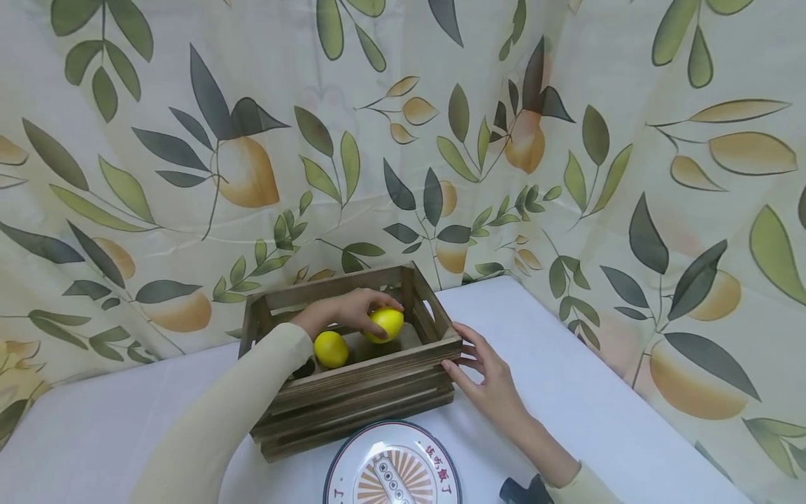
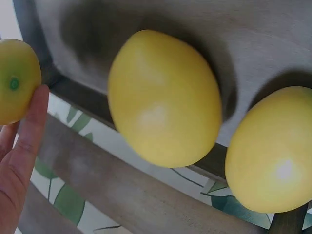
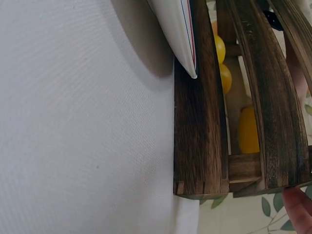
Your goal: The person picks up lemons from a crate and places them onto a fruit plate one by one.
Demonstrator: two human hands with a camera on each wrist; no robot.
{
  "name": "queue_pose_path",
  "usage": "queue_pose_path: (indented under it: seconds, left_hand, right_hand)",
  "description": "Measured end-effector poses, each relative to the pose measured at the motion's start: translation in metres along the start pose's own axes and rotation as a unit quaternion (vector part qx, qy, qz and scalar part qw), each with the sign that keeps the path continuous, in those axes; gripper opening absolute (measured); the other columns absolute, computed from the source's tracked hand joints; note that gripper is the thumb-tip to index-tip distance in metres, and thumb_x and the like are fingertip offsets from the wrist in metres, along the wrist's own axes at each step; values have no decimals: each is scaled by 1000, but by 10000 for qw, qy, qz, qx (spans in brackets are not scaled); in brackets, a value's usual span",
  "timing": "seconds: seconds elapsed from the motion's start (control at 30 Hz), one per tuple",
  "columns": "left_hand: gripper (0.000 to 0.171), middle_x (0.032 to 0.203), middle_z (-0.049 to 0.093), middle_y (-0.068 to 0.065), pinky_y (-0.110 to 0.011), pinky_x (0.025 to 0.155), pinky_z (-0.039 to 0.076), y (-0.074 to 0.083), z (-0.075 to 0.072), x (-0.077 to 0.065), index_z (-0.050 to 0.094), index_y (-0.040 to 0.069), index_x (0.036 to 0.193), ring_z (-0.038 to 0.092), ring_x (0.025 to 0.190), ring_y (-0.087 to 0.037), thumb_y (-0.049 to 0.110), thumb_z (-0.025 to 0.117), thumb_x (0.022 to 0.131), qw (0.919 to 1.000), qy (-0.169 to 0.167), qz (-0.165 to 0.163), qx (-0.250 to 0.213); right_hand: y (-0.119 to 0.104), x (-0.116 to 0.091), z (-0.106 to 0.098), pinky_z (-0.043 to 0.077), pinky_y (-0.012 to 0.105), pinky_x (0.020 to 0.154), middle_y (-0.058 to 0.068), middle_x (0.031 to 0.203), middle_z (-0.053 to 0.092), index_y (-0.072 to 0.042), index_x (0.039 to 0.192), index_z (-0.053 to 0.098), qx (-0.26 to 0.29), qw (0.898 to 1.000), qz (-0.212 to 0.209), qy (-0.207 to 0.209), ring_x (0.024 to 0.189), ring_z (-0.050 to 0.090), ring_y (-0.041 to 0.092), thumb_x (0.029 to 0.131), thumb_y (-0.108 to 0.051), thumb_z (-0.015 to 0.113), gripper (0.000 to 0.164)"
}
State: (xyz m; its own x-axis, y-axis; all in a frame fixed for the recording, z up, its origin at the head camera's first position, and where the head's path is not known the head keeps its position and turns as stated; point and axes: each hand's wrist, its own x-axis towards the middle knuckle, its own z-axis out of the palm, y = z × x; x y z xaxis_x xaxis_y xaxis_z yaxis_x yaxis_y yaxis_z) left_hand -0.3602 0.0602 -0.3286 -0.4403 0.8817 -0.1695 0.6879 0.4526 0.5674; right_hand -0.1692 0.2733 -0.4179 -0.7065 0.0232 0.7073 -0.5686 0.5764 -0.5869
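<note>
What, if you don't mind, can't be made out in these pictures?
Plate: head view; bottom edge cuts off its near side.
Black object: head view; bottom edge cuts it off, identity unclear.
Crate floor: head view; left arm and front slats partly hide it.
Held lemon, left hand: left wrist view; left edge crops both.

This looks like a curtained-off tabletop corner with a homely air, though whether it stands in a house or a studio cannot be told. Fabric printed with leaves and orange fruit (image 1: 403,140) hangs behind and beside a table covered in white (image 1: 535,336), which bears a slatted wooden crate (image 1: 365,378), yellow lemons (image 1: 331,349) and a decorated plate (image 1: 390,442).
</note>
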Motion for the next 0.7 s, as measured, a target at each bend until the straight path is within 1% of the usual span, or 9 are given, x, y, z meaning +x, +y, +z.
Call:
queue_pose_path:
  seconds: [0.13,0.2,0.27,0.4,0.53,0.6,0.7]
  left_hand:
    - [57,128,55,-13,-28,83,50,1,-5,-1,54,5,137,54,102,-22,12,74,84,9992,222,289,156]
    - [57,128,57,-12,-28,86,48,1,-7,-2,54,5,137,54,102,-21,12,74,84,9988,295,357,126]
    - [57,128,57,-12,-29,87,48,1,-10,-3,54,6,137,55,103,-21,12,74,84,9987,369,350,1]
    - [59,133,55,-11,-32,91,49,4,-16,-6,53,7,139,54,106,-22,11,74,84,9970,583,392,-338]
    - [59,134,54,-9,-35,93,49,5,-20,-9,52,9,140,54,108,-24,11,74,85,9943,781,370,-626]
    - [59,132,56,-9,-35,92,49,5,-22,-10,53,12,139,56,108,-25,11,74,85,9933,860,300,-705]
    - [58,131,57,-9,-35,91,50,5,-23,-12,54,14,139,58,108,-27,12,74,85,9922,1000,289,-682]
  right_hand:
    - [-2,1,0,56,26,81,16,131,57,-6,141,46,-53,10000,33,6,103,65,19,78,9,75,71]
    - [-2,1,0,56,26,81,16,130,57,-6,141,46,-67,10000,19,25,102,65,19,78,9,75,71]
    - [-2,1,-1,56,26,81,16,129,58,-6,141,46,-77,10000,9,39,101,66,19,78,10,75,71]
    - [-3,2,-1,56,25,81,15,128,58,-6,141,46,-137,9999,-25,57,100,66,20,78,10,75,71]
    - [-3,2,0,55,23,82,15,129,58,-6,142,46,-120,9999,39,44,102,65,16,78,9,75,72]
    - [-2,2,0,55,22,83,16,128,58,-6,141,46,-77,9999,64,30,103,64,14,78,10,75,72]
    - [-1,1,2,55,21,82,17,127,58,-5,141,46,-32,10000,34,17,103,64,12,77,11,75,72]
